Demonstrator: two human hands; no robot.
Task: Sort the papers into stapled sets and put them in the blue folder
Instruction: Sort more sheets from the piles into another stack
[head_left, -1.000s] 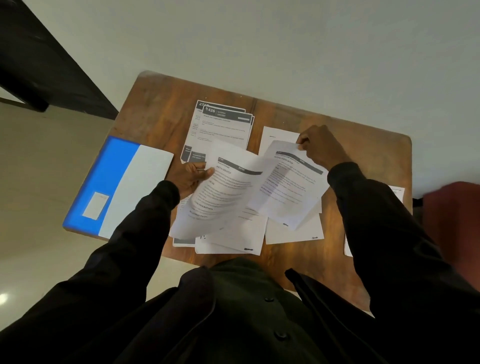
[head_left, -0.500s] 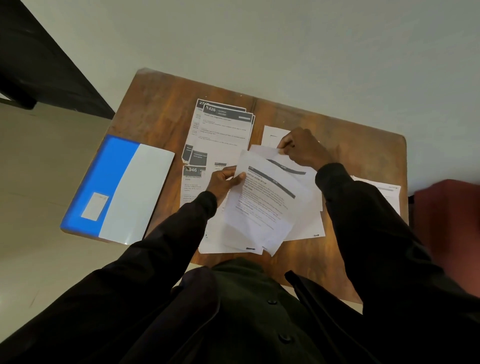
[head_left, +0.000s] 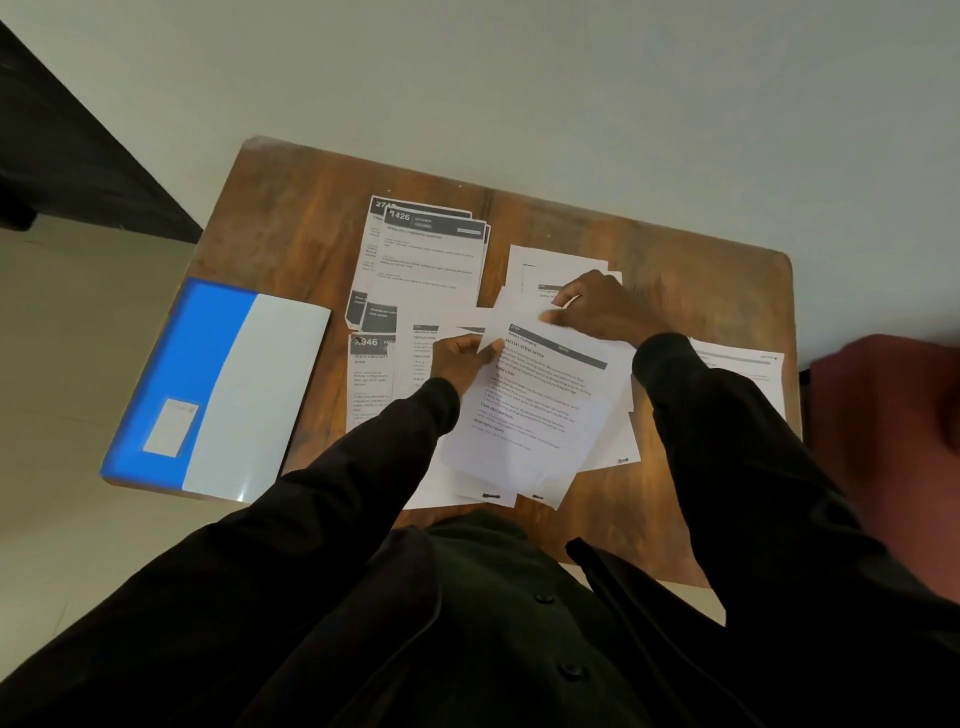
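Papers (head_left: 615, 441) are lying fanned across the middle of the counter (head_left: 291, 223) in the head view, and I am watching both hands working on the top sheet (head_left: 535, 410), a printed page with a dark header band, sitting askew on the loose pages under it. The left hand (head_left: 460, 364) is gripping that sheet at its left edge, its fingers (head_left: 491, 349) closing in a pinch with the thumb lying on the printed face. The right hand (head_left: 602, 306) is holding the same sheet at its far edge, its fingers (head_left: 563, 299) curling tight around the paper there. Both black sleeves are reaching in from my side of the counter.

Just left of the left fingers, a sheet numbered 946 (head_left: 371, 384) is lying flat, partly covered by the left wrist. Beyond those fingers, farther up the counter, a small stack headed 1426 (head_left: 431, 254) is sitting squared off, with another page peeking out behind it. Beyond the right fingers, more white pages are showing from under the hand. To the right of the right fingers, past the sleeve, a single printed sheet (head_left: 737, 374) is lying apart from the rest.

The blue folder (head_left: 208, 384) is lying flat well to the left of the left fingers, at the counter's left edge, and no paper is touching it. It is showing a blue strip with a pale label and a grey-white front.
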